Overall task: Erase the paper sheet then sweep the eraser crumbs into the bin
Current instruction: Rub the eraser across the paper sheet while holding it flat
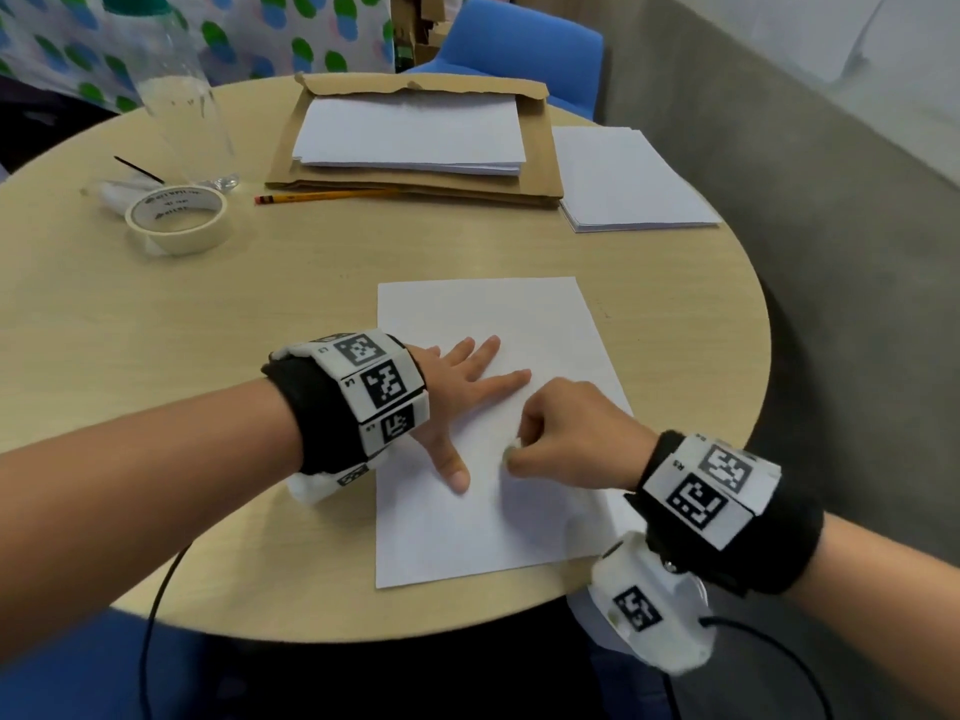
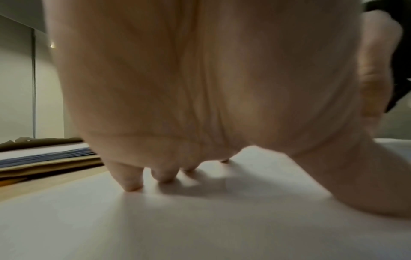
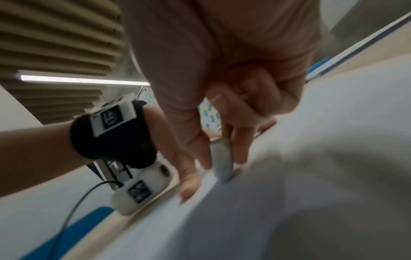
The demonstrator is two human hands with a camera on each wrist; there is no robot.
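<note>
A white paper sheet lies on the round wooden table near its front edge. My left hand lies flat on the sheet's left half, fingers spread and straight, pressing it down; in the left wrist view the fingertips touch the paper sheet. My right hand pinches a small white eraser between thumb and fingers, its tip on the paper just right of the left thumb. The right wrist view shows the eraser held upright against the paper sheet, blurred. No crumbs or bin are visible.
At the back lie a brown envelope with a paper stack on it, a pencil, another paper stack, a masking tape roll and a clear bottle. A blue chair stands behind the table.
</note>
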